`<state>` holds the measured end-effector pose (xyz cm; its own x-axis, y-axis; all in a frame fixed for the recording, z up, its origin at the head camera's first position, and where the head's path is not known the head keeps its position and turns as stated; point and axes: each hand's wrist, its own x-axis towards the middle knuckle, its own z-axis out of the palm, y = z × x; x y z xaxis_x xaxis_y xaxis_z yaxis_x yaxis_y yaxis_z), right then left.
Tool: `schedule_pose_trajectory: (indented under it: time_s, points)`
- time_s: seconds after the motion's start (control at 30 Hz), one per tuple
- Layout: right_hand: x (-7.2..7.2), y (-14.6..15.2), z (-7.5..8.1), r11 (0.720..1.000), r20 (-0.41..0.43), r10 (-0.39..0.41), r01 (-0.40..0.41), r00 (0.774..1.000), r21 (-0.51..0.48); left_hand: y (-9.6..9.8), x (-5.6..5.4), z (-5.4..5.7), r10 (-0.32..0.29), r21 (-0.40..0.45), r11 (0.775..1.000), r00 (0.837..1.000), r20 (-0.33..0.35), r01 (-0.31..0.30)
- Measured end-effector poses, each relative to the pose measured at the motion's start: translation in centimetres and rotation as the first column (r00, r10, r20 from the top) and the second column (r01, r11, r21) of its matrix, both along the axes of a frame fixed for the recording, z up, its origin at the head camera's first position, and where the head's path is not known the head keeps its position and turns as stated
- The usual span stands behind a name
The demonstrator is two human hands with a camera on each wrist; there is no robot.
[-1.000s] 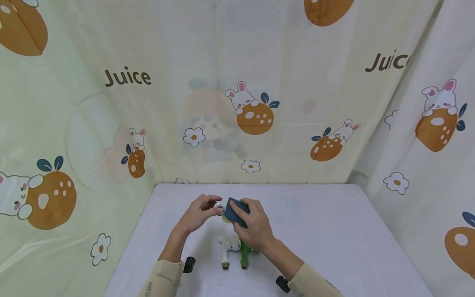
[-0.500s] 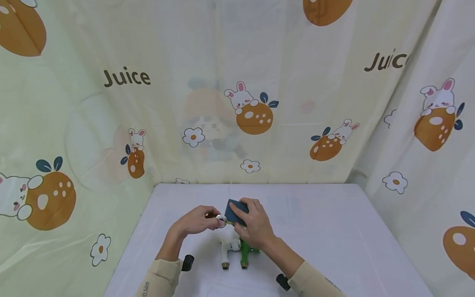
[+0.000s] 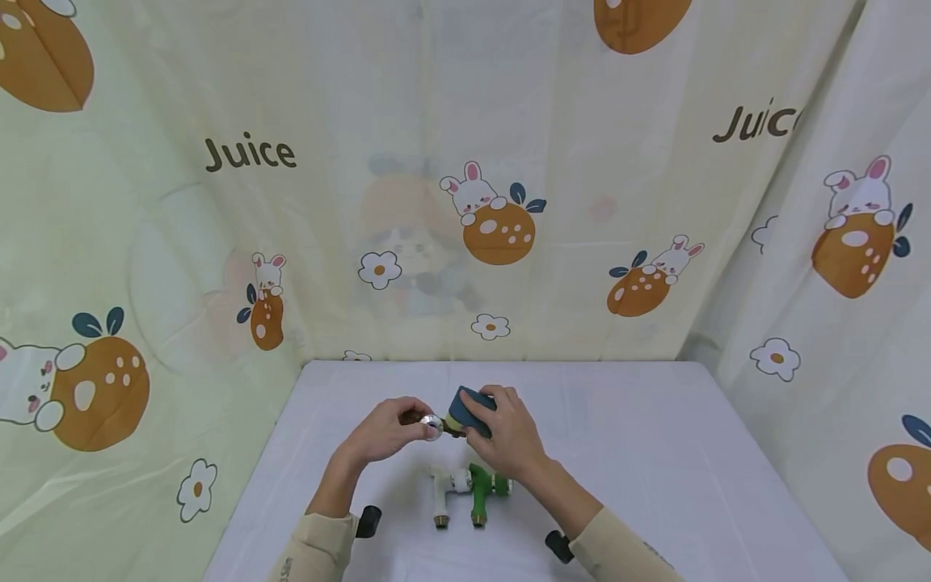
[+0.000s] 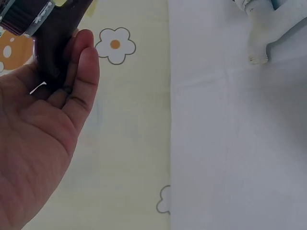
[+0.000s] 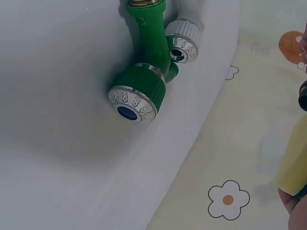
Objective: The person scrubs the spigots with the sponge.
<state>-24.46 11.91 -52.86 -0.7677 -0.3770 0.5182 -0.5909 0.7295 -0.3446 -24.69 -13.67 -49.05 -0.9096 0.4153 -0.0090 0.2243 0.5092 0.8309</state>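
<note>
My left hand [image 3: 385, 430] grips a dark brown tap [image 4: 52, 45], whose silver-ringed knob [image 3: 432, 427] faces me in the head view. The tap is held up over the table, its body partly hidden by the fingers in the left wrist view. Between the thumb and fingers of my right hand [image 3: 515, 440] is a sponge [image 3: 474, 411] with a dark blue scouring side. Its yellow side [image 5: 296, 158] is turned toward the tap, and the sponge's lower edge overlaps the tap's dark spout in the head view.
Below my hands, a white tap [image 3: 440, 495] and a green tap [image 3: 479, 493] lie side by side on the white-covered table [image 3: 625, 453]. Both have silver-ringed knobs in the right wrist view. A curtain [image 3: 567, 121] with printed oranges and rabbits hangs behind and at the sides.
My left hand has lowered with the tap, then risen slightly. The right hand has shifted a little right, tilting the sponge so its yellow side shows again. The two lying taps stay put.
</note>
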Motion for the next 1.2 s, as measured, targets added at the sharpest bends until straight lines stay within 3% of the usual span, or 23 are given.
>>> schedule_pose_trajectory:
  time_s: [0.27,0.43,0.6,0.83,1.0,1.1,1.2]
  points:
    - [-0.2,0.5,-0.3,0.999,0.056,-0.011,0.013,0.998,-0.045,-0.4,-0.1,-0.3,0.022,0.031,0.999,1.000,0.005,-0.023]
    - [-0.5,0.8,-0.9,0.995,0.079,-0.067,0.072,0.995,-0.071,-0.8,-0.1,-0.2,0.036,0.081,0.996,0.999,0.029,-0.038]
    - [-0.6,0.8,-1.6,0.984,0.076,-0.091,0.101,0.993,-0.147,-1.2,-0.3,-0.4,0.105,0.166,0.979,0.991,0.077,-0.117]
    - [-0.5,0.0,-1.3,0.960,-0.085,-0.043,0.018,0.995,-0.279,-0.3,-0.6,-0.9,0.194,0.287,0.929,0.968,0.159,-0.234]
    - [0.3,-1.1,-1.4,0.962,-0.181,0.075,-0.119,0.981,-0.247,0.9,-0.7,-1.0,0.222,0.337,0.901,0.958,0.180,-0.272]
    - [0.8,-1.8,-1.7,0.968,-0.205,0.125,-0.164,0.971,-0.189,1.8,-0.8,-0.9,0.199,0.350,0.900,0.959,0.200,-0.260]
    - [1.0,-2.3,-1.7,0.972,-0.214,0.121,-0.160,0.969,-0.174,2.6,-0.7,-0.8,0.138,0.355,0.910,0.963,0.231,-0.215]
